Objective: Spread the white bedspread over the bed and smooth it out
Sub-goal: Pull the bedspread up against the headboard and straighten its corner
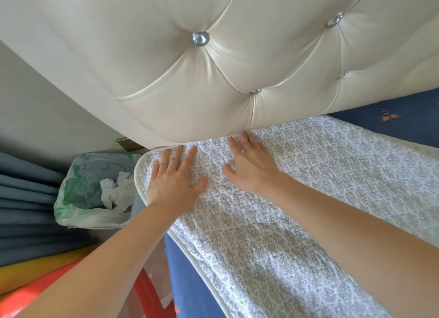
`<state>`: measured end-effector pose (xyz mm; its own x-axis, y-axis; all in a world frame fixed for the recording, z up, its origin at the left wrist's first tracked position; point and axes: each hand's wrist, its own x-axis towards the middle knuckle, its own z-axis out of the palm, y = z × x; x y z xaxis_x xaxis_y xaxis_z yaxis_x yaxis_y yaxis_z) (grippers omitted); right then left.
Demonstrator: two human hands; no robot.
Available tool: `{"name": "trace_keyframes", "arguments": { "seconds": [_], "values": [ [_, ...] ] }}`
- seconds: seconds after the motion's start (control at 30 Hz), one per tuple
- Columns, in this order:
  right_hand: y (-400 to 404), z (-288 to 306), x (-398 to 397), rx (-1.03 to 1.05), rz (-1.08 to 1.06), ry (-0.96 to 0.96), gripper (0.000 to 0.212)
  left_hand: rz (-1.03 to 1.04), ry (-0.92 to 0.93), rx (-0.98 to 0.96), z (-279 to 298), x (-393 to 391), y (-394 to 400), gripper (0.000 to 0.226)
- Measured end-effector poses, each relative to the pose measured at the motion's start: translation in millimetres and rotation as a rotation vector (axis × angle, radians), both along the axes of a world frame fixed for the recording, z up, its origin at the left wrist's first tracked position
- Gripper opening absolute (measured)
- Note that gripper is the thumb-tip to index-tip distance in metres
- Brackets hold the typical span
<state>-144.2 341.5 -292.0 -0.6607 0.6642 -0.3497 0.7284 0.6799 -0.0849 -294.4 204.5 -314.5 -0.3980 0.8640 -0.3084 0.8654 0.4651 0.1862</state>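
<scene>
The white bedspread [308,187] with a grey floral print and cream piping lies across the bed, its top corner against the cream tufted headboard [213,63]. My left hand [174,175] presses flat on that corner with fingers straight and spread. Just to its right, my right hand [251,161] also lies flat on the fabric, fingertips reaching the foot of the headboard. Neither hand holds anything. A blue sheet [392,120] shows beyond the bedspread at the right and under its near edge [190,282].
Left of the bed stands a bin lined with a green-white plastic bag [92,191] holding crumpled tissues. Grey-blue curtain folds [23,210] hang at far left. A red and yellow object [47,282] sits at bottom left.
</scene>
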Motion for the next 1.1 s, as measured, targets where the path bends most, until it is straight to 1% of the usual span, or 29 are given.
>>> {"name": "trace_keyframes", "arguments": {
  "seconds": [0.17,0.3,0.37,0.4,0.47,0.5,0.53,0.6,0.63,0.67,0.73,0.77,0.8,0.9,0.93,1.03,1.1],
  "values": [
    [-1.9,-13.4,-14.8,-0.014,-0.056,-0.026,0.087,0.014,-0.047,0.001,-2.0,-7.0,3.4,0.079],
    [-5.8,-2.6,-19.4,-0.007,-0.061,-0.081,0.084,0.001,-0.081,0.003,2.1,-8.0,5.3,0.081],
    [-24.3,6.3,-29.4,0.004,-0.079,-0.102,0.08,0.008,-0.113,0.086,5.7,-12.2,-1.0,0.077],
    [-35.4,8.4,-35.0,-0.009,-0.064,-0.094,0.078,0.038,-0.139,0.186,6.9,-16.4,-7.6,0.07],
    [-51.3,7.4,-45.2,-0.042,-0.002,-0.044,0.078,0.14,-0.157,0.419,5.0,-28.8,-24.5,0.051],
    [-53.9,5.9,-49.7,-0.048,0.015,-0.024,0.079,0.196,-0.147,0.498,3.9,-34.6,-32.2,0.042],
    [-55.0,3.6,-54.8,-0.051,0.012,-0.011,0.081,0.253,-0.135,0.538,2.2,-40.3,-39.1,0.037],
    [-53.9,0.0,-64.3,-0.031,-0.023,-0.016,0.084,0.409,-0.152,0.534,1.2,-51.0,-43.7,0.035],
    [-53.8,-1.0,-67.7,-0.013,-0.032,-0.027,0.086,0.522,-0.199,0.519,0.9,-56.2,-41.8,0.039],
    [-53.5,-2.2,-69.7,0.001,-0.033,-0.032,0.088,0.657,-0.279,0.503,1.0,-61.3,-37.8,0.042],
    [-53.2,-4.7,-71.0,0.014,-0.024,-0.04,0.09,0.884,-0.517,0.458,4.3,-67.1,-28.2,0.042],
    [-52.1,-4.9,-71.1,0.021,-0.018,-0.05,0.09,0.938,-0.635,0.451,6.0,-68.3,-23.9,0.038],
    [-51.3,-5.1,-71.0,0.023,-0.018,-0.061,0.09,0.956,-0.715,0.457,7.4,-68.4,-19.9,0.031],
    [-51.9,-3.8,-70.7,0.023,-0.03,-0.079,0.089,0.964,-0.794,0.497,9.6,-70.2,-9.8,0.018],
    [-53.2,-3.4,-70.4,0.019,-0.036,-0.078,0.088,0.992,-0.803,0.49,6.8,-72.2,-7.9,0.018],
    [-55.9,-3.9,-71.0,0.031,-0.048,-0.074,0.088,1.171,-0.851,0.439,-3.5,-77.7,-7.8,0.025],
    [-57.5,-3.8,-73.3,0.044,-0.053,-0.084,0.09,1.235,-0.885,0.417,-10.7,-80.9,-6.4,0.027]
  ]
}}
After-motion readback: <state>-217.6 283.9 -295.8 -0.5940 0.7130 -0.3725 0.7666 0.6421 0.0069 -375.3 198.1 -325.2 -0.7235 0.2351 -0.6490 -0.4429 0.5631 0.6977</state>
